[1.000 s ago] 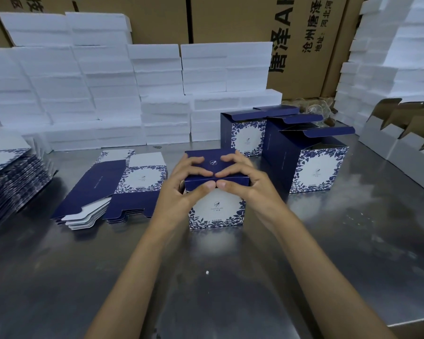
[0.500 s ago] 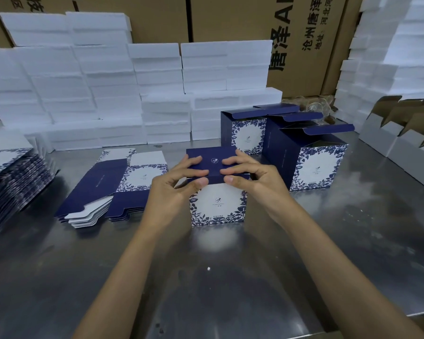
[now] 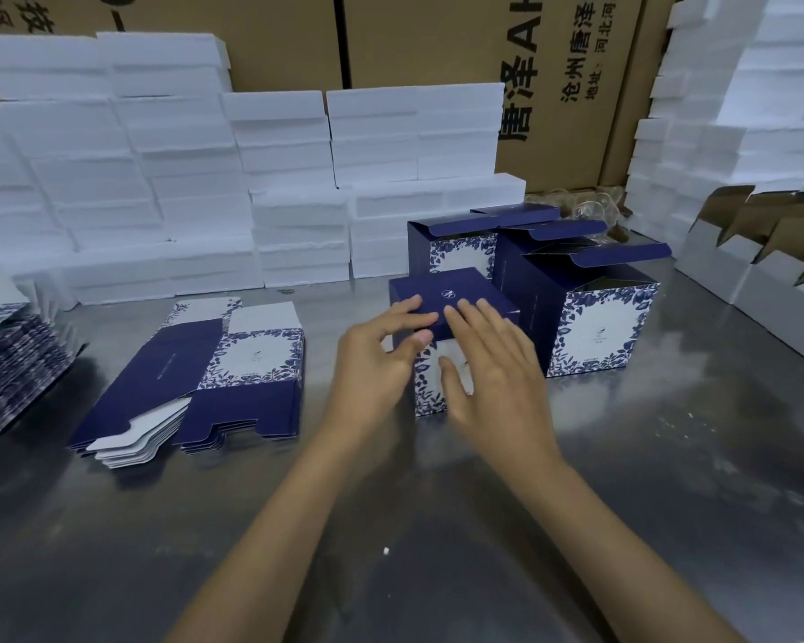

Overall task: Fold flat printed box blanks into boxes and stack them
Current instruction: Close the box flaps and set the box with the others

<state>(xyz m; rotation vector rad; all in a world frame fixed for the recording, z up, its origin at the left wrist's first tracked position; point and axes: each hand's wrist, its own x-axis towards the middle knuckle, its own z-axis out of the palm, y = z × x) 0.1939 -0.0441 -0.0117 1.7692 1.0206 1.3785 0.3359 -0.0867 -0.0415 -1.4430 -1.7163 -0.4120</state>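
box [image 3: 451, 294]: cuboid, navy card lid | left hand [image 3: 377, 364], right hand [image 3: 497, 368]: touching

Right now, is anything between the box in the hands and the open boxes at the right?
Nothing visible. The closed box under the left hand and right hand stands just left of the open boxes, with no object between them.
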